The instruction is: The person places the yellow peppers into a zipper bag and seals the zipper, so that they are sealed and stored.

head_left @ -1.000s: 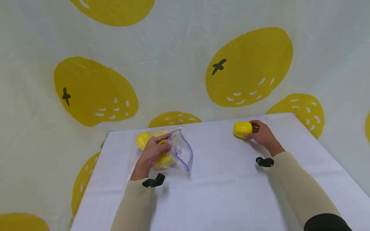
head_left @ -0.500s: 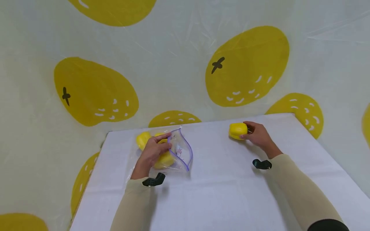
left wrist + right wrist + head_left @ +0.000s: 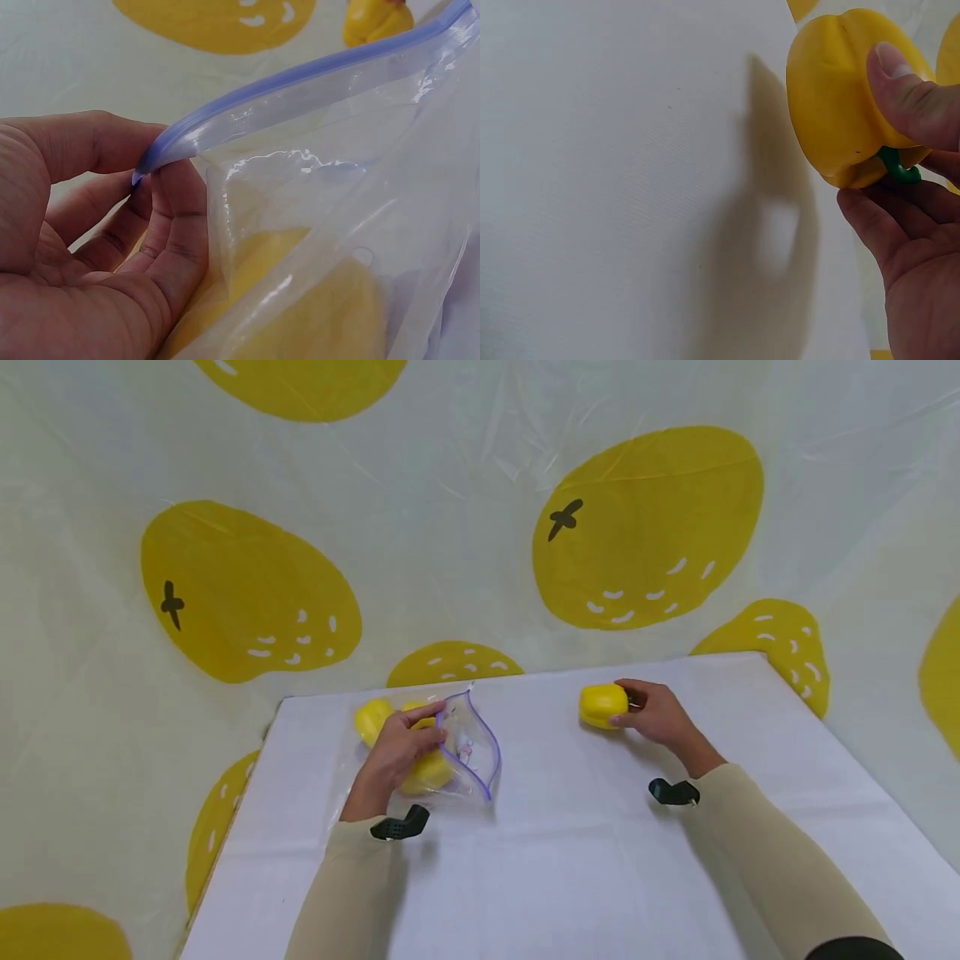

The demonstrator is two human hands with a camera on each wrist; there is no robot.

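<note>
Yellow bell pepper (image 3: 603, 707) gripped between thumb and fingers of the right hand (image 3: 658, 720), right of a clear zip bag (image 3: 474, 745), left hand (image 3: 396, 753) pinching the bag's purple rim (image 3: 315, 73), yellow objects (image 3: 427, 774) inside.

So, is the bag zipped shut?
No, the head view shows the bag gaping open at its purple rim, which the left hand pinches.

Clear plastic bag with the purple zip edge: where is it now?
In the head view, the clear plastic bag is on the left part of the white tabletop, its purple edge pinched by the left hand.
</note>
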